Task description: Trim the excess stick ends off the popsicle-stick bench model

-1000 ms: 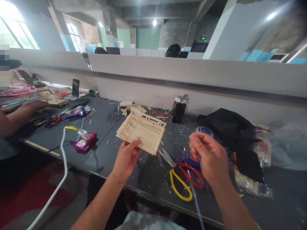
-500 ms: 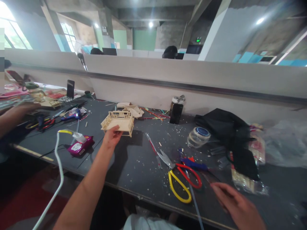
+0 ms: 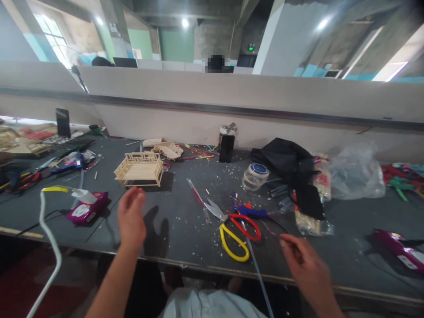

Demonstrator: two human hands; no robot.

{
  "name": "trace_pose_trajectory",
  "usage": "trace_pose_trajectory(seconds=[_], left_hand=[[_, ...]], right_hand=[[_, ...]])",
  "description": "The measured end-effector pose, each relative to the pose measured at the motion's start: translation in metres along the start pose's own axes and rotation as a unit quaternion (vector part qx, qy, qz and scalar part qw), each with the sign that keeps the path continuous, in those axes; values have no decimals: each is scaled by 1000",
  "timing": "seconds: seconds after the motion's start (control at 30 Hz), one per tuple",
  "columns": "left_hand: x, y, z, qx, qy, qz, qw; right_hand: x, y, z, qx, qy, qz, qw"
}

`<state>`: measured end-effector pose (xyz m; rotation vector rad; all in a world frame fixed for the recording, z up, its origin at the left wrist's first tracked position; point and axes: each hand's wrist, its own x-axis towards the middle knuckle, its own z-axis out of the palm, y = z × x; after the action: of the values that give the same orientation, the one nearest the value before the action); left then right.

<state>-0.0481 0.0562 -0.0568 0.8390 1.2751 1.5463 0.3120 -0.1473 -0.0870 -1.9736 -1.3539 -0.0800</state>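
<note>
Flanking the scissors (image 3: pixel 226 217), my distant left hand (image 3: pixel 132 218) and right hand (image 3: pixel 307 264) look empty, loosely spread; leftward, the wooden model (image 3: pixel 141 171) seems set down, gripping it needing a forward reach.

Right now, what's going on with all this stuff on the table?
A small wooden model stands on the dark table. The person's left grip is just in front of it, seemingly empty. The right grip is near the blue corded tool and the scissors; I can't tell whether it pinches anything.
</note>
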Motion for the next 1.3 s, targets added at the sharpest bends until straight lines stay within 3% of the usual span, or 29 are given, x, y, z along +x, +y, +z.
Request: trace_pose_trajectory(seconds=[0.03,0.13,0.23,0.33,0.43,0.5,0.6,0.67,0.73,0.8,0.87,1.0,1.07,1.17,1.23,1.3], left_hand=[[-25,-10,3,13,8,25,1000],[-87,-33,18,143,-148,69,976],[-111,-40,37,198,-253,130,938],[-106,-39,53,177,-271,100,941],[-100,-36,68,99,-246,-38,964],[-100,-33,78,39,-266,-134,954],[-95,-30,91,-11,-293,-193,936],[-82,-29,95,13,-270,-177,946],[-61,-30,92,83,-259,-153,950],[-36,-29,85,122,-234,-132,955],[-11,-27,76,154,-215,-114,957],[24,-23,62,258,-198,-53,944],[30,-24,59,435,-192,87,875],[19,-31,55,573,-176,241,763],[4,-37,51,615,-159,278,720],[-10,-43,45,625,-154,301,704]], right_hand=[[2,-10,7,-1,3,-37,999],[8,-46,34,-29,-57,-157,986],[13,-71,53,-110,-155,-195,962],[19,-80,53,-113,-192,-140,965],[23,-86,46,-38,-187,-43,981],[24,-97,43,26,-157,-9,987],[24,-124,47,66,-152,-80,983],[25,-138,49,71,-191,-176,963],[30,-137,48,63,-188,-227,954],[38,-113,41,29,-122,-206,970],[49,-68,28,-22,-44,-138,989],[62,49,-32,-93,40,101,990],[67,100,-74,-142,114,201,962],[83,151,-130,-249,189,307,899],[99,174,-154,-287,197,336,875],[116,194,-167,-289,164,380,863]])
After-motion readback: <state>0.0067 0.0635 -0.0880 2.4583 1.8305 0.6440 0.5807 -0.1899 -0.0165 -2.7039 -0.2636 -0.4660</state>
